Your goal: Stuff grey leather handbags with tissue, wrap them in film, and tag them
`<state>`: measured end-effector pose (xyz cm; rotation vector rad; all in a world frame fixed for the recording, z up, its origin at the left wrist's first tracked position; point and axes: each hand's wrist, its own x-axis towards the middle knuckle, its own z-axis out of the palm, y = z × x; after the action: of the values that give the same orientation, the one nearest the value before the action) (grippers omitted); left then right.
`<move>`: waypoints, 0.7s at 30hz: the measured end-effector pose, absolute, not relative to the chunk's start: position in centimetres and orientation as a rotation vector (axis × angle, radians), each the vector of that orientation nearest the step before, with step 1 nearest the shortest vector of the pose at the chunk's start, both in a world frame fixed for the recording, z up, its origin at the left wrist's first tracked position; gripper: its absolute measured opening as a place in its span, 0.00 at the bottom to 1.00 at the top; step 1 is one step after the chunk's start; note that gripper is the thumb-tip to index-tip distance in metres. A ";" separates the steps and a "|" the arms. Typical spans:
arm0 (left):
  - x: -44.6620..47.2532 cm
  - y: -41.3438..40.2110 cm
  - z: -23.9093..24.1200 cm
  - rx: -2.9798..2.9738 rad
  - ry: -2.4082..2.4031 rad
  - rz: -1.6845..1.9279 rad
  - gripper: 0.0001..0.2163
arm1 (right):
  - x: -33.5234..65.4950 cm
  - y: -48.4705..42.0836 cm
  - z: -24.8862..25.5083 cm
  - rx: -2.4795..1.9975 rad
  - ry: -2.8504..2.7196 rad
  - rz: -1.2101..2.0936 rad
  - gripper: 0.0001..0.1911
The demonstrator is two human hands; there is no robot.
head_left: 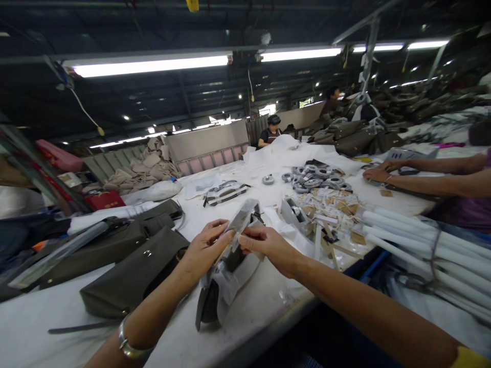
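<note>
A dark strap [209,305] partly covered in clear plastic and thin white wrapping [230,286] stands between my hands, its lower end at the table. With thumb and fingers closed, my left hand [210,243] grips the wrapped strap from the left. My right hand [270,247] pinches it from the right, fingertips close to the left thumb. The exact spot under the fingertips is partly hidden. Left of my hands lies a dark olive bag [130,271] with metal studs, and behind it another olive bag [103,245] with a plastic-wrapped strip on top.
A tape dispenser [293,212] stands beyond my right hand, beside paper scraps [337,207] and a heap of grey rolls [316,176]. Wrapped straps [226,192] lie farther back. White tubes [429,245] jut in at right, below a co-worker's hands [378,174]. Another person [270,134] sits across.
</note>
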<state>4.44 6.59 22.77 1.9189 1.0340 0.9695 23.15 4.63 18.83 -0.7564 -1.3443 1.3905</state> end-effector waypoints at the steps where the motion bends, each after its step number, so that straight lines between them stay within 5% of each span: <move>1: 4.5 6.6 22.7 1.903 1.033 0.973 0.19 | 22.9 4.7 18.9 -0.777 -1.317 1.363 0.20; 11: 5.2 5.8 21.8 1.371 0.914 1.106 0.43 | 22.1 4.6 19.6 -0.791 -1.254 1.313 0.15; 16: 5.2 5.6 21.5 1.394 0.913 1.189 0.33 | 22.9 4.5 18.6 -0.639 -0.989 1.605 0.19; 21: 5.3 5.3 21.4 1.483 0.940 1.223 0.21 | 22.3 4.1 17.5 -0.597 -0.981 1.566 0.15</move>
<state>5.35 5.26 21.40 1.4835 0.9404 1.2232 22.28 4.15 17.49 -0.5970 -0.9813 1.5657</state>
